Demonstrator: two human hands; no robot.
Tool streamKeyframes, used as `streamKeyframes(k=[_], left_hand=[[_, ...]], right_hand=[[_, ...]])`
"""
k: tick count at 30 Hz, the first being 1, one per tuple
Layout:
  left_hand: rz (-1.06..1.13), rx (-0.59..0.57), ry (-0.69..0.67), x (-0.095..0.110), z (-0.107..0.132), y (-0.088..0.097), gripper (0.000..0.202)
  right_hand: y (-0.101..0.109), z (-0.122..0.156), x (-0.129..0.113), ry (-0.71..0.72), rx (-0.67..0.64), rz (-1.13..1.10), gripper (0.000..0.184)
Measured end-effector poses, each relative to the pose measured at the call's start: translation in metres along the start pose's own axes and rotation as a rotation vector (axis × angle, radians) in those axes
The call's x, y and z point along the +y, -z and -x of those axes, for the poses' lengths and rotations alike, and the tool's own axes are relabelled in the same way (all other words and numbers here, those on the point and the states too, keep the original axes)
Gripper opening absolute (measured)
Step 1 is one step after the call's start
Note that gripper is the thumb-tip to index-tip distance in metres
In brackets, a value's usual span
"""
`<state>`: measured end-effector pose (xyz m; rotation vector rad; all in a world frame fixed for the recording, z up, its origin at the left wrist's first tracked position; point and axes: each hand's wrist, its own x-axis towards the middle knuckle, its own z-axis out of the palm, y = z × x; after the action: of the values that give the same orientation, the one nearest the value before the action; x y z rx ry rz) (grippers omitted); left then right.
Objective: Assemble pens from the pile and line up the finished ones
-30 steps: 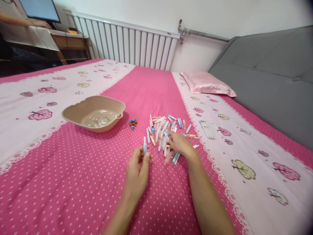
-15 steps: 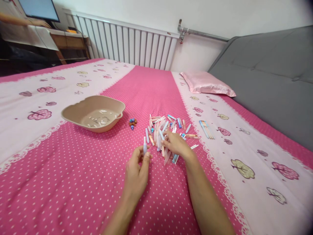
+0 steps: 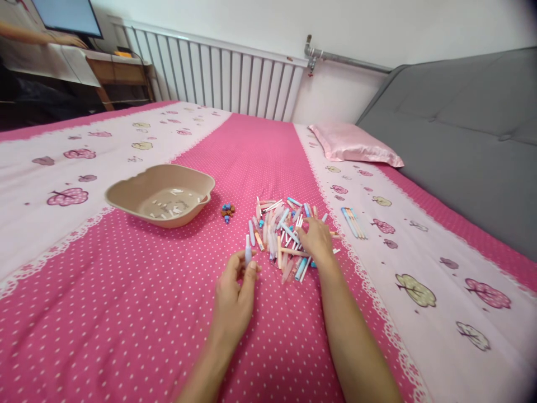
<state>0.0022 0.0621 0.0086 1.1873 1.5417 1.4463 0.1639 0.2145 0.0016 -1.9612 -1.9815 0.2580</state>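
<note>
My left hand (image 3: 238,285) is closed around a pale lavender pen barrel (image 3: 248,253), held upright with its white end pointing up. My right hand (image 3: 315,238) is over the right side of a loose pile of pen parts (image 3: 272,238), thumb and index finger apart, with nothing visible between them. The pile mixes pale blue, pink and peach barrels, caps and thin white sticks. Where the other right fingers touch the pile is hidden. Beyond my left hand, a small cluster of blue and brown pieces (image 3: 227,210) lies on the pink dotted bedspread (image 3: 159,313).
On the left stands a beige basin (image 3: 126,201) with small white pieces inside. Several assembled-looking pens (image 3: 353,223) lie side by side at the right. Farther back are a pink pillow (image 3: 356,144), a grey headboard (image 3: 461,112), a radiator (image 3: 226,78) and another person's arm (image 3: 37,37) at a desk.
My right hand has moved right across the pile, and its fingers have parted. Some barrels under it have shifted, uncovering more white sticks. My left hand still holds the lavender barrel.
</note>
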Motion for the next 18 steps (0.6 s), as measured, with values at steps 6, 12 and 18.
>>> streamKeyframes(k=[6,12,18], left_hand=[[-0.017,-0.005,0.001,0.002,-0.001,0.001,0.028],[0.003,0.013,0.006,0.003,0.0,0.001,0.027],[0.001,0.006,0.007,0.0,0.0,0.001,0.028]], right_hand=[[-0.018,-0.011,0.014,-0.004,0.056,0.023,0.047],[-0.033,-0.018,0.019,0.015,0.096,0.026,0.05],[-0.041,-0.025,0.022,0.09,0.179,-0.022,0.051]])
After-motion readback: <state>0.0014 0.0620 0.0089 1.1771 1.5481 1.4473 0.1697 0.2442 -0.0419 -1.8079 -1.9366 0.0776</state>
